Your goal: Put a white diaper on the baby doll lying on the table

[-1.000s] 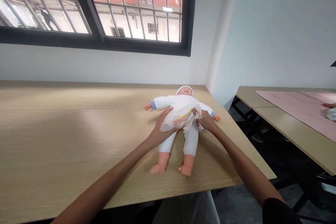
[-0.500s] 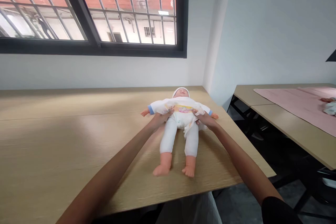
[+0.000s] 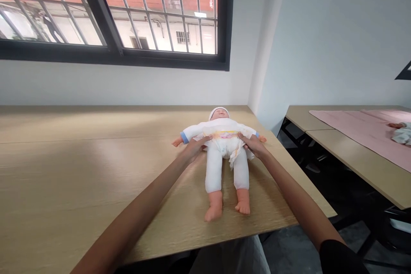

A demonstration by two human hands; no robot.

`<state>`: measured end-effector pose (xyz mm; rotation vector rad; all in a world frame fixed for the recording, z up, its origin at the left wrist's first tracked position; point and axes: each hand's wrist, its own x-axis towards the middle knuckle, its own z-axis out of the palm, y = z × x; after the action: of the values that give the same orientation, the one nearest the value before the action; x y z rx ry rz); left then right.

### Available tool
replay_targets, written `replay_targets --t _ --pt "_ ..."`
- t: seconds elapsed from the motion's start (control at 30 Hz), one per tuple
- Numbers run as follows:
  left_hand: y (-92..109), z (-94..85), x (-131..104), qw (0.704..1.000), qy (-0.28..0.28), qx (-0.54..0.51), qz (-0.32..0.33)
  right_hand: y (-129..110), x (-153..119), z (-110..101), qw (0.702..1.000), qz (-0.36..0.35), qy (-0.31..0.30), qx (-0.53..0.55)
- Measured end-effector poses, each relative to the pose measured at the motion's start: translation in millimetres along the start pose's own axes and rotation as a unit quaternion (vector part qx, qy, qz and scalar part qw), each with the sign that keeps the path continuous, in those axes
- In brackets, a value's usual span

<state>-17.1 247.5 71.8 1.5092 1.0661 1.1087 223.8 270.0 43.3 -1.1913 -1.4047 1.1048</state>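
A baby doll (image 3: pixel 213 173) in white clothes with blue cuffs and a white cap lies on its back, feet toward me. Around its hips is a white diaper (image 3: pixel 226 147) with a yellow and pink printed waistband. My left hand (image 3: pixel 196 145) grips the diaper's edge at the doll's hip on the left, thumb on top and the other fingers mostly hidden beneath. On the opposite hip, my right hand (image 3: pixel 254 144) is closed on the diaper in the same way. A loose, ruffled flap of the diaper hangs over the thigh on the right.
The doll lies on a wooden table (image 3: pixel 96 171), near its right edge. Across a gap at the right stands another table (image 3: pixel 359 154) with a pink cloth (image 3: pixel 356 126) and part of another doll (image 3: pixel 401 132). A barred window (image 3: pixel 167 58) is in the wall behind.
The doll's legs and feet have swung to the right. Both hands stay at the diaper's sides, with small finger shifts. The camera view has moved slightly.
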Motion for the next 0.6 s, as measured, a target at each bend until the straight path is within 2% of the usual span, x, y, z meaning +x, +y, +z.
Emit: replay_targets --t 0.1,0.23,0.37,0.5,0.6 --pt "1 -1.7 -2 1.000 0.000 -0.016 -0.016 -1 6 1 0.999 -0.032 0.034 -0.015" --pt "5 -2.2 -3 0.999 0.025 0.024 -0.032 -3 11 3 0.989 -0.125 0.053 -0.049" --pt "4 -1.6 3 0.995 0.037 0.091 0.003 -10 7 10 0.967 -0.206 0.110 -0.105" --pt "10 3.6 4 0.990 0.059 0.111 0.064 -20 -2 19 0.958 -0.210 0.169 -0.100" --pt "20 10.7 -4 0.991 0.082 0.092 0.056 -24 -6 23 0.966 -0.185 0.172 -0.064"
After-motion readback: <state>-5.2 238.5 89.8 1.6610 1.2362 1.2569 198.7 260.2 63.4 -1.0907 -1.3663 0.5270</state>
